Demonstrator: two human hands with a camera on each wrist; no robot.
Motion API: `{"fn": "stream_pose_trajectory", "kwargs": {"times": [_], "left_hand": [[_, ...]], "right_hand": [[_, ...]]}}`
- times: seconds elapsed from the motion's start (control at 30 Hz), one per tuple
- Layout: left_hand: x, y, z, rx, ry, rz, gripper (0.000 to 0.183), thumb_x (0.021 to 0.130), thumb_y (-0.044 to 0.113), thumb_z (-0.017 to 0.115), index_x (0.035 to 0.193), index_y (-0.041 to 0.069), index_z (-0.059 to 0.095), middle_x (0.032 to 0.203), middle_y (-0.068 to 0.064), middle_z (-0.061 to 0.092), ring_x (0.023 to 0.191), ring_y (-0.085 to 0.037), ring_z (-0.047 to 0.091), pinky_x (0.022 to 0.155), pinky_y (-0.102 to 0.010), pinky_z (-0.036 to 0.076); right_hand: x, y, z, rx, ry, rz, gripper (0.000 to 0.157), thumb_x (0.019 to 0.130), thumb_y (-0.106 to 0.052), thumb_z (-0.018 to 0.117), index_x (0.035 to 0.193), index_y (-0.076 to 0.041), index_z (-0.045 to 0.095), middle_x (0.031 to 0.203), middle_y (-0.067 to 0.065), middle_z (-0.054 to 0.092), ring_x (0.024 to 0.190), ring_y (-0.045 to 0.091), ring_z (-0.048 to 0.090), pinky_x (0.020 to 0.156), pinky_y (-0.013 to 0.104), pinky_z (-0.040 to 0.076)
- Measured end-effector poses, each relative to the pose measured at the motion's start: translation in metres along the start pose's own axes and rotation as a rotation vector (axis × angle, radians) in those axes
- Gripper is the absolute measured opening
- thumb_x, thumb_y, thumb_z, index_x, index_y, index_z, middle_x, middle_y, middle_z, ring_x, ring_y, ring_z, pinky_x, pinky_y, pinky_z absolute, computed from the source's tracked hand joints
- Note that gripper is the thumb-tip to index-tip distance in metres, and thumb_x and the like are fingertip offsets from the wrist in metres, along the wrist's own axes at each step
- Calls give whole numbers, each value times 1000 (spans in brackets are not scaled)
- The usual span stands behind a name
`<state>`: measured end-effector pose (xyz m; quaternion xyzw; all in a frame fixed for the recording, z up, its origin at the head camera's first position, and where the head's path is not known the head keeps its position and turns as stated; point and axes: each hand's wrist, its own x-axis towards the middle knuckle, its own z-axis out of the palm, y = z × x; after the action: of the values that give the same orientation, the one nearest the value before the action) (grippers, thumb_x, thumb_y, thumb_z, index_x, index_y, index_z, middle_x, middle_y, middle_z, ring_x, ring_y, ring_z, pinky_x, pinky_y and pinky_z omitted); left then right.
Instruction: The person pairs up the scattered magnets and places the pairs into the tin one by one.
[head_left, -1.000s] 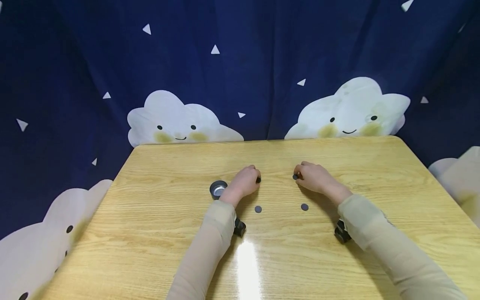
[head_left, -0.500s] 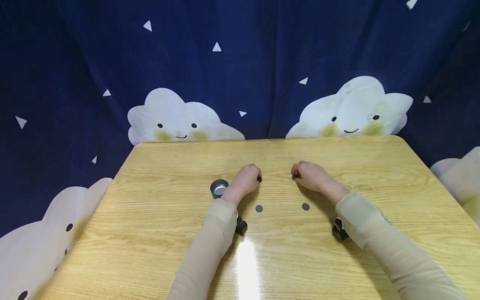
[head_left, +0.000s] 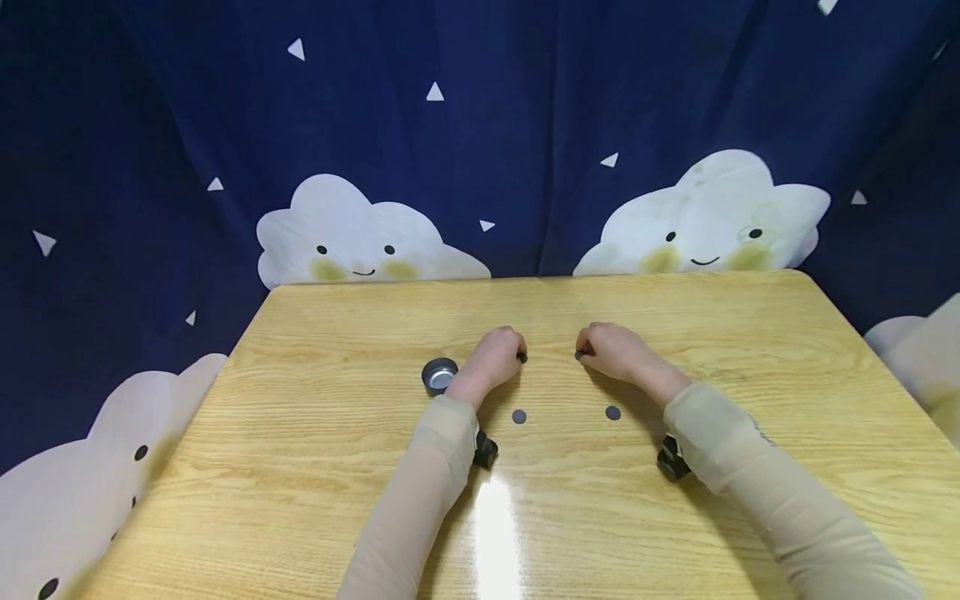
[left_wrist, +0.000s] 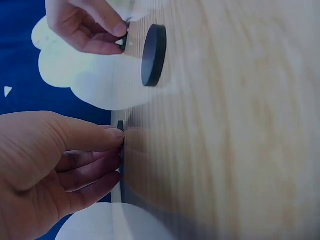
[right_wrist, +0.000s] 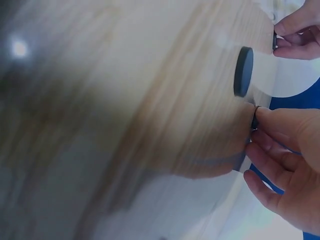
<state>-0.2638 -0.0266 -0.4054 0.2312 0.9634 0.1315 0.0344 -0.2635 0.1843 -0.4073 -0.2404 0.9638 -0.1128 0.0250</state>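
My left hand [head_left: 492, 360] pinches a small dark disc [head_left: 522, 357] at the tabletop, right of a round dark tin [head_left: 439, 376] with a shiny metal inside. Facing it, my right hand [head_left: 611, 351] holds a similar dark disc [head_left: 580, 355] at its fingertips, with a gap between the hands. In the left wrist view, thumb and fingers meet on the thin black disc [left_wrist: 120, 126]. The right wrist view shows the other disc [right_wrist: 255, 120] mostly covered by fingers. Two more flat discs, one on the left [head_left: 519, 417] and one on the right [head_left: 612, 412], lie nearer me.
The wooden table [head_left: 315, 467] ends at a dark blue curtain [head_left: 480, 150] printed with clouds. Black wrist cameras hang under the left sleeve [head_left: 420, 492] and right sleeve [head_left: 757, 475]. A bright reflection crosses the near tabletop.
My right hand has slid a little to the left with its disc, narrowing the gap to the left hand. The left hand stays nearly in place; the loose discs and tin stay put.
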Motion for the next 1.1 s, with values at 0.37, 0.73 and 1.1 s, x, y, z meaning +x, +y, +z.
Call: {"fn": "stream_pose_trajectory", "kwargs": {"times": [0.37,0.73,1.1], "left_hand": [[2,6,5,20,-4,8,12,85,7,58,89,8,69,92,-4,62,87,-16,56,80,-27,45],[3,8,2,6,13,23,12,83,8,61,90,8,71,92,-5,64,89,-17,58,81,-27,46],[8,12,5,-4,18,39,10,82,9,63,87,10,71,91,-1,66,85,-14,59,77,-25,46]], "right_hand": [[2,-5,1,16,-25,-6,12,82,-15,65,90,-5,66,85,6,61,72,17,54,68,33,46],[7,-12,0,15,-10,-34,12,81,-16,67,87,-5,65,81,5,59,71,17,53,67,34,45],[9,-16,4,10,-8,-25,14,81,-18,67,88,-5,66,81,5,61,70,16,54,66,33,46]]}}
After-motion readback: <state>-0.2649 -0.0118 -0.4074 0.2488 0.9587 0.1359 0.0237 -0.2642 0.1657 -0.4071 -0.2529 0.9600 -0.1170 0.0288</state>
